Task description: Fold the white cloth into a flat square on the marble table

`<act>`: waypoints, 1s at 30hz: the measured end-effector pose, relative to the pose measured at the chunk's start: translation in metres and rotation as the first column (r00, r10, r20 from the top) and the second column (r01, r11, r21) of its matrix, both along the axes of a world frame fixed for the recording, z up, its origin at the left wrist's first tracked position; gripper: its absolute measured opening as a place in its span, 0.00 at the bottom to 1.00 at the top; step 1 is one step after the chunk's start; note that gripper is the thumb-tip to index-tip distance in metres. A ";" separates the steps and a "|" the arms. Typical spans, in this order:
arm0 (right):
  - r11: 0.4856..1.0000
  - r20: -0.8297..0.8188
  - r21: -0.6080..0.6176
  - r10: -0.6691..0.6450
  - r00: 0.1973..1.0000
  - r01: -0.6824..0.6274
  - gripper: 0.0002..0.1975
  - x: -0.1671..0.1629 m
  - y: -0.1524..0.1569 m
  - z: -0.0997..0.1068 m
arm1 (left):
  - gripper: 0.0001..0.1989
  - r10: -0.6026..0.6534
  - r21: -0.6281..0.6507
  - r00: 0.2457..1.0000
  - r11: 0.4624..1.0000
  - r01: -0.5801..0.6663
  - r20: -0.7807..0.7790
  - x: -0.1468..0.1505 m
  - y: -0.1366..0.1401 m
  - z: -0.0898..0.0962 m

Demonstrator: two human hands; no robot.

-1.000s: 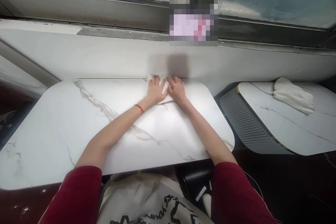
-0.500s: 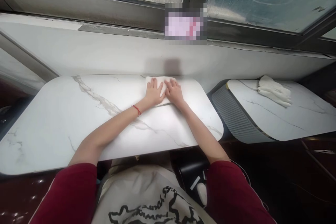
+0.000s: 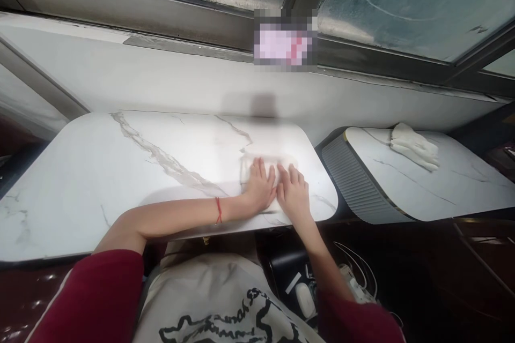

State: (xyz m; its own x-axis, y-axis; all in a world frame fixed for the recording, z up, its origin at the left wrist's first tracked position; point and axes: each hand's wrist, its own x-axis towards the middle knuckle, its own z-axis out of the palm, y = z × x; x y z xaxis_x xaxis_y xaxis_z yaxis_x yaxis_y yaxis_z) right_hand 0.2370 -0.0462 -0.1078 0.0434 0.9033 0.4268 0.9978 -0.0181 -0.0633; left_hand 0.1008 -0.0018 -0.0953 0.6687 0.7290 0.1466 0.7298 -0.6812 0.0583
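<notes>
A folded white cloth (image 3: 246,165) lies flat on the white marble-patterned tabletop (image 3: 193,150), close to its right front edge. My left hand (image 3: 260,186) presses down on the cloth with its fingers stretched out; a red string bracelet circles that wrist. Beside it, nearly touching, my right hand (image 3: 293,190) also rests flat on the cloth, fingers spread. Both palms cover most of the cloth, and its edges look slightly blurred.
To the right stands a second marble-patterned table (image 3: 410,193) with a ribbed grey side, bearing a crumpled white cloth (image 3: 414,146). Behind the tables runs a white wall (image 3: 161,80) below dark-framed windows. Under the near edge are white cables (image 3: 364,265) and a white object (image 3: 306,300).
Both hands have slid the cloth toward me and to the right, from the table's back edge to near its front edge. My left forearm now lies more sideways.
</notes>
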 end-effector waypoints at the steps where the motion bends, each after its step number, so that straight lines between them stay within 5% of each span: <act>1: 0.999 -0.010 0.003 -0.036 0.999 0.036 0.27 -0.002 -0.014 -0.001 | 0.33 -0.034 0.017 0.999 0.999 0.034 0.006 0.001 -0.007 -0.002; 8: 0.989 0.006 0.020 -0.149 0.989 0.149 0.30 0.002 -0.080 0.008 | 0.33 -0.225 0.112 0.974 0.969 0.222 0.016 0.011 -0.043 -0.010; 15: 0.972 0.150 -0.027 -0.228 0.962 0.234 0.27 0.034 -0.093 0.012 | 0.33 -0.402 0.169 0.902 0.911 0.377 0.157 0.044 -0.047 -0.019; 22: 0.998 0.058 0.019 -0.059 0.997 0.058 0.29 0.081 -0.036 -0.020 | 0.32 -0.395 0.088 0.886 0.918 0.386 0.243 0.066 0.004 -0.014; 30: 0.998 0.010 -0.057 -0.007 1.000 0.008 0.31 0.127 0.084 -0.029 | 0.31 -0.217 0.072 0.940 0.976 0.205 0.264 0.091 0.090 -0.013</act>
State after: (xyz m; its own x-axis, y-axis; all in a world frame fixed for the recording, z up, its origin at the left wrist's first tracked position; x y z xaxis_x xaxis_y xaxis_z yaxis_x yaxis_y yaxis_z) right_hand 0.3640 0.0382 -0.1364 0.0465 0.9259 0.3749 0.9982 -0.0288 -0.0526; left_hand 0.1922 0.0886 -0.1086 0.7378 0.5645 0.3701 0.5300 -0.8240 0.2001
